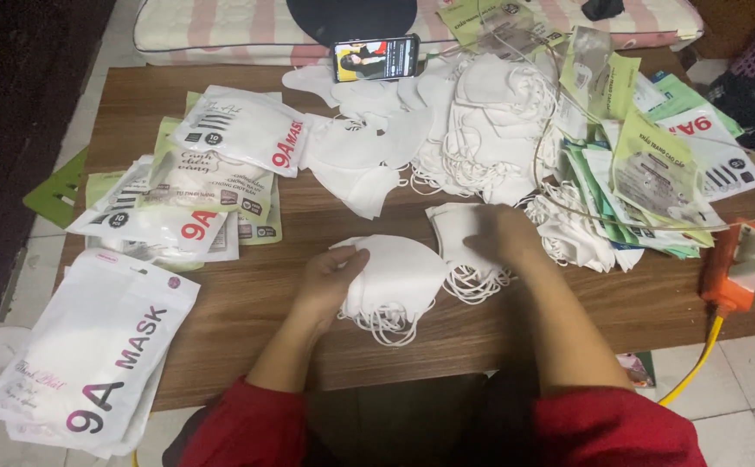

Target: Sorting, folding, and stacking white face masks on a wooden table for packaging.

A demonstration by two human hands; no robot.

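Two hands on masks | left hand (330, 275) grips near stack (395, 281) at table (247, 298) centre | right hand (505, 235) clasps second stack (464, 246) just right | step, likely: gathering a count | next needs edges squared, loops tucked, bag (92, 350) near left

Lighting: dim, warm indoor light from above; soft shadows under the forearms at lower centre. Brightest area: white face mask pile (481, 121) at upper centre, slightly washed out, detail lost. Phone screen (375, 58) glows. Left edge of the frame falls into near black. Overall softness, mild grain; edges slightly stretched.
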